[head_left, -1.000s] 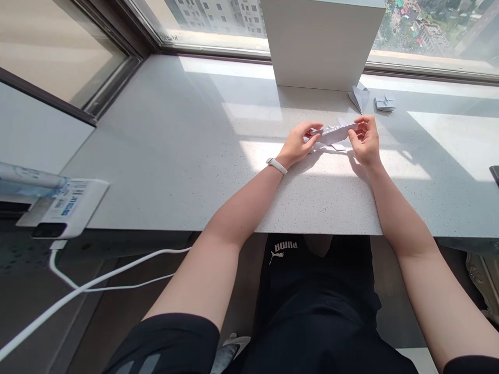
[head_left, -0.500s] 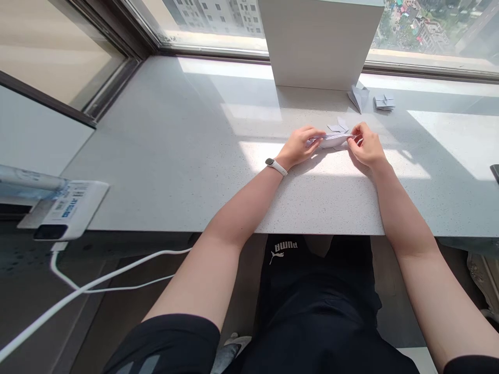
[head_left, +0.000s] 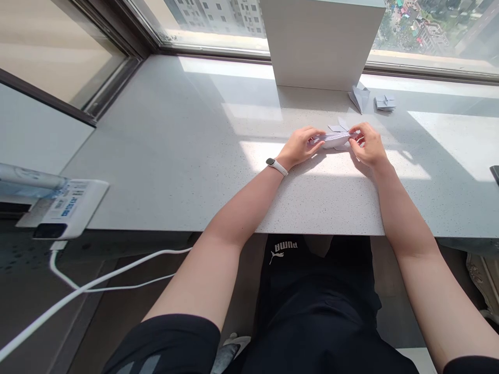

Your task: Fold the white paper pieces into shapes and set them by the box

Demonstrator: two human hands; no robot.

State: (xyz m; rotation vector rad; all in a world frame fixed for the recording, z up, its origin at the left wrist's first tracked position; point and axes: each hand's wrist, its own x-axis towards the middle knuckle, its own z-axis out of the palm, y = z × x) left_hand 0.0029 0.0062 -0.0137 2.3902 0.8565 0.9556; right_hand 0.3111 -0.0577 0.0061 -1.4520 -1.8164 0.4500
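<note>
- The left fingertips are closed on one end of the folded white paper, and the right fingers are clamped on the other end; the exact finger contact is partly hidden.
- The paper is held just above the counter between the left hand and the right hand, with its long axis running from 9 to 3 o'clock. Pointed paper flaps are seen at its 12 o'clock side.
- The two-ended grip appears to be used to keep the folded layers aligned.
- A folded paper piece is placed at 1 o'clock from the hands, and a smaller folded paper piece at 2 o'clock.
- A white wristband is worn on the left wrist.
- The speckled stone counter is lit by sunlight through the window at 12 o'clock, where a white pillar stands.
- A labelled white box is seen at 8 o'clock, with a white cable trailing below.
</note>
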